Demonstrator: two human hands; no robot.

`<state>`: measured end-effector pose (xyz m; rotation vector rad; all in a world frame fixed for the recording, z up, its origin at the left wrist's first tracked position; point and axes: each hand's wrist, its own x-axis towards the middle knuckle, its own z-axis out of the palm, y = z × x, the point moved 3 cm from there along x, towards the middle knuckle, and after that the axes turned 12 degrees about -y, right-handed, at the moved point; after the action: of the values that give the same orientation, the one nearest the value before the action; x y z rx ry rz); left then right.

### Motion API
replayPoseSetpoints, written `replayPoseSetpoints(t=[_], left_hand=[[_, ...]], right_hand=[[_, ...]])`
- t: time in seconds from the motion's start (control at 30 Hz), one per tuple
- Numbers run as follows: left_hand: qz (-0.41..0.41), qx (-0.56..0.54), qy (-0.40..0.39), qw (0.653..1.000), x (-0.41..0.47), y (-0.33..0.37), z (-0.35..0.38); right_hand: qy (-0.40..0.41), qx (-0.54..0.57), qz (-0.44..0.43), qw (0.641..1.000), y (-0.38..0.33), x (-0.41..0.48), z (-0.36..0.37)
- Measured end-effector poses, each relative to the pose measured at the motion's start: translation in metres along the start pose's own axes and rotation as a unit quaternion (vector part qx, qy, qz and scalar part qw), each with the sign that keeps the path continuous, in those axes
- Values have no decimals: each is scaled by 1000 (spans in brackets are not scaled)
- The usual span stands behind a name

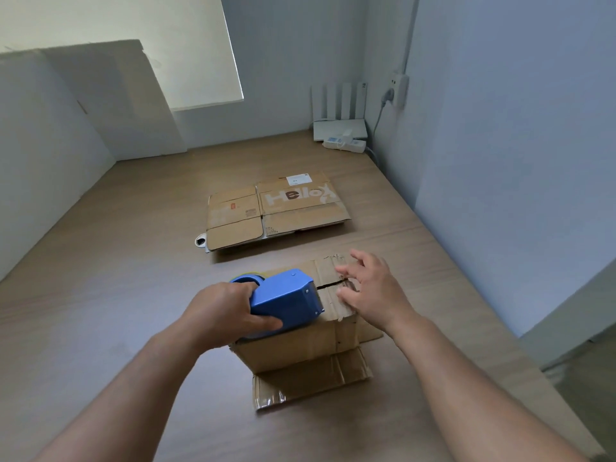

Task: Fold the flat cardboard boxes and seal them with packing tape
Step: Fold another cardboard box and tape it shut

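**Box** [300, 341]: one, raised to shape, standing on the table [116, 278] in front of the person. Its top flaps are folded shut. The seam [330, 284] between them shows as a dark gap, with no tape visible on its exposed right part. What lies under the dispenser cannot be told. The lower flaps [310, 378] splay out flat from the box's near and right sides, one bearing glossy old tape. That end is judged unsealed.

**Dispenser** [283, 300]: blue, on top of the box over its left half, toothed end pointing right along the seam.

**Left hand** [230, 311]: fingers and thumb clamped round the dispenser's rear.

**Right hand** [370, 291]: fingers straight and spread apart, laid on the top flaps at the box's right end, to either side of the seam. It holds nothing.

**Flat boxes** [276, 211]: a small stack beyond the box and well apart from it, unfolded and untaped. At least two; the exact count is uncertain.

**Cardboard sheet** [116, 101]: far beyond the box to the left, leaning on the wall.

**Router** [340, 128] and **power strip** [343, 144]: far beyond the box to the right, in the corner.

**Progress, as judged:** early. The first box is folded at the top. Taping of the top seam is at its start or under way. The lower end and the flat boxes are left to do.
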<state>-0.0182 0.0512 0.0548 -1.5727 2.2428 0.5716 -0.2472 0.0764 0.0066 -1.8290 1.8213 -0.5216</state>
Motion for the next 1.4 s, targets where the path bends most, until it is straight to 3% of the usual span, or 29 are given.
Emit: replayPoseSetpoints(t=[0.07,0.17,0.37,0.53,0.63,0.83,1.17,1.4], left_hand=[[-1,16,3,1000,2,0,1],[5,19,-3,1000,5,0,0],[28,-31,-41,998,8,-4,-4],[58,-109,-73,990,10,-12,-10],[81,-139,-93,983,9,-11,-13],[122,-140,-122,975,7,-1,-15],[122,-157,-133,971,7,1,-19],[86,-188,-136,969,4,1,-36]], right_hand=[[55,134,-14,989,-9,-5,5],[-9,381,4,925,-13,-7,21],[-111,352,-27,929,-19,2,21],[-74,435,-21,897,-16,-4,20],[-61,434,-28,899,-19,-5,16],[-101,458,-58,882,-19,-6,11],[-89,474,-52,874,-19,-8,7],[-38,447,-13,894,-19,-5,17]])
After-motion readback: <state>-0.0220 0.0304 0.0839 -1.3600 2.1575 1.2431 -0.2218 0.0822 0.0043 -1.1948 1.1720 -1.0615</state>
